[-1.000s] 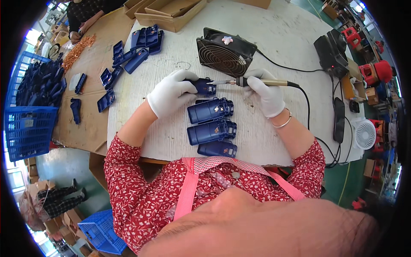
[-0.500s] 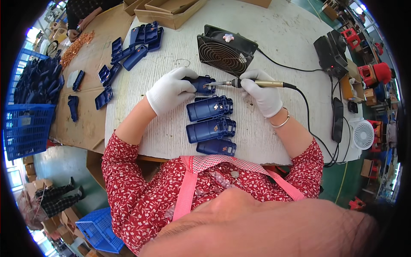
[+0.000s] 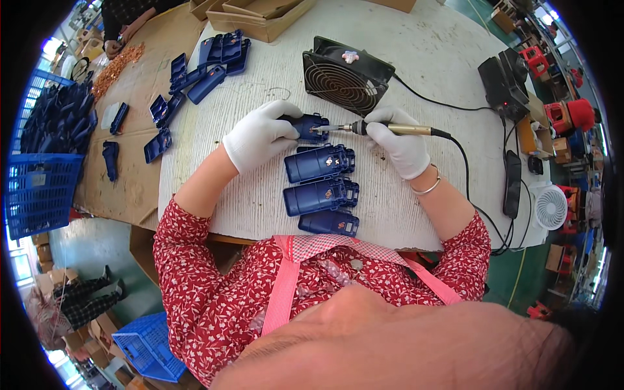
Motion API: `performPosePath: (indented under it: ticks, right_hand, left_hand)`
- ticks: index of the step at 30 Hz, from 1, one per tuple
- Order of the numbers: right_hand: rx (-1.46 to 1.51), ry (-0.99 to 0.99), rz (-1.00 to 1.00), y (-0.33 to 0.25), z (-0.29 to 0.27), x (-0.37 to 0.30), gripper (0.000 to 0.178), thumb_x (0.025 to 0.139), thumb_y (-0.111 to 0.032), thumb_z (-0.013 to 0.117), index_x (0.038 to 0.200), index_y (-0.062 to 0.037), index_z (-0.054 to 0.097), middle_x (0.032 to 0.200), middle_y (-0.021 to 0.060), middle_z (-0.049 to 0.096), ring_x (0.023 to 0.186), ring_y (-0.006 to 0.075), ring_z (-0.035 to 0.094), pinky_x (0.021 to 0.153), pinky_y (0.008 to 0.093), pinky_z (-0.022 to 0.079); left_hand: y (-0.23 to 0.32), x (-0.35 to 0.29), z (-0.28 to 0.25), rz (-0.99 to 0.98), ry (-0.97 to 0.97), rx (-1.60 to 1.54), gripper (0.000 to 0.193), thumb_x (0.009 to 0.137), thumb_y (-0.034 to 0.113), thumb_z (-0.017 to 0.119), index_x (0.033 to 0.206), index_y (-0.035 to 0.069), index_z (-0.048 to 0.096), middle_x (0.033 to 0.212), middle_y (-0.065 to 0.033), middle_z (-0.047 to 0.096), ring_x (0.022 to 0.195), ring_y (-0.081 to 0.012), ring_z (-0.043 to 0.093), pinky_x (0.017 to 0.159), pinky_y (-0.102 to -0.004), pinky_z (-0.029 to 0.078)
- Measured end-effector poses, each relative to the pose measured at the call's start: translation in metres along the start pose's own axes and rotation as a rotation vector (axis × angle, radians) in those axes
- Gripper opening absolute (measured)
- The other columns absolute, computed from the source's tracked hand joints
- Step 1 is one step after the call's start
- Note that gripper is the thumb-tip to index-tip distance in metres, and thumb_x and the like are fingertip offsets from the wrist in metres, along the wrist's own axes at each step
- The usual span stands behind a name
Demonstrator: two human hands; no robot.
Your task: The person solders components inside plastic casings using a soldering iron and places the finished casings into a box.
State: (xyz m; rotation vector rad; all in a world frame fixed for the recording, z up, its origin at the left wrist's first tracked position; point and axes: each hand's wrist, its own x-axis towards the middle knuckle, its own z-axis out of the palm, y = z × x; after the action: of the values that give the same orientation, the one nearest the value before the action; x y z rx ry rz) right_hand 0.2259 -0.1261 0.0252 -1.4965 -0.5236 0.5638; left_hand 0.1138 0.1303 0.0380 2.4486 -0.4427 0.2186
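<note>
White gloves cover both hands. My left hand [image 3: 265, 135] is closed on the left end of a dark blue plastic housing [image 3: 313, 127], holding it against the table. In my right hand [image 3: 400, 144] is a soldering iron [image 3: 411, 130], gripped near its dark collar, its metal tip pointing left and meeting the housing's right part. The exact contact spot is too small to make out. Just below, toward me, more blue housings [image 3: 313, 166] lie in a column, with small copper-coloured pieces on some of them.
A black square fan [image 3: 344, 77] stands just beyond my hands. The iron's cord curves right toward a black power unit [image 3: 504, 88]. Blue housings [image 3: 224, 52] pile up at the far left, near copper-coloured bits [image 3: 117, 70] and a full blue crate [image 3: 44, 195]. Another person's hand [image 3: 113, 49] rests there.
My hands keep nearly the same pose, and the iron's tip stays on the housing. The whole view has shifted very slightly.
</note>
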Motion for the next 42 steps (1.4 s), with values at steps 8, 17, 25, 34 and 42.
performPosePath:
  ticks: [8, 17, 25, 34, 42]
  right_hand:
    - [-0.034, -0.035, -0.023, 0.001, 0.0, 0.0, 0.009, 0.083, -0.005, 0.06, 0.091, -0.0014, 0.06, 0.078, 0.0035, 0.062, 0.065, 0.0075, 0.058, 0.058, 0.0209, 0.047]
    - [-0.067, -0.024, -0.014, 0.002, 0.0, 0.002, 0.011, 0.084, -0.005, 0.057, 0.093, 0.0002, 0.06, 0.082, 0.0053, 0.064, 0.067, 0.0085, 0.059, 0.061, 0.0221, 0.048]
    - [0.172, 0.047, -0.007, 0.007, -0.005, 0.003, 0.012, 0.087, -0.009, 0.054, 0.096, 0.0, 0.057, 0.085, 0.0072, 0.063, 0.068, 0.0102, 0.059, 0.061, 0.0236, 0.05]
    - [0.197, 0.017, -0.015, 0.006, -0.007, 0.003, 0.013, 0.088, -0.01, 0.055, 0.095, -0.0003, 0.057, 0.083, 0.0068, 0.063, 0.068, 0.0099, 0.059, 0.06, 0.0231, 0.05]
    - [0.205, 0.019, -0.012, 0.007, -0.006, 0.004, 0.012, 0.088, -0.01, 0.055, 0.095, 0.0, 0.057, 0.083, 0.0066, 0.062, 0.067, 0.0101, 0.058, 0.06, 0.0229, 0.05]
  left_hand:
    - [0.0, 0.001, 0.0, 0.019, -0.004, 0.008, 0.01, 0.07, 0.003, 0.069, 0.079, 0.001, 0.065, 0.106, -0.0145, 0.057, 0.096, -0.03, 0.057, 0.084, -0.0338, 0.047]
    - [-0.003, 0.002, -0.002, 0.044, -0.001, 0.01, 0.01, 0.07, 0.004, 0.069, 0.078, 0.001, 0.065, 0.105, -0.0142, 0.057, 0.096, -0.0293, 0.057, 0.083, -0.0342, 0.047]
    - [-0.031, 0.002, -0.018, 0.019, 0.16, 0.034, 0.012, 0.079, 0.018, 0.062, 0.083, 0.007, 0.067, 0.086, -0.013, 0.061, 0.086, -0.0278, 0.059, 0.078, -0.0362, 0.048]
    - [-0.08, -0.024, -0.063, -0.961, 0.202, 0.889, 0.042, 0.078, 0.041, 0.061, 0.109, 0.012, 0.064, 0.108, -0.0125, 0.056, 0.101, -0.031, 0.052, 0.088, -0.0394, 0.042]
    - [-0.075, -0.02, -0.067, -1.049, 0.146, 0.801, 0.05, 0.072, 0.047, 0.065, 0.105, 0.009, 0.066, 0.109, -0.0125, 0.055, 0.103, -0.0307, 0.051, 0.091, -0.037, 0.041]
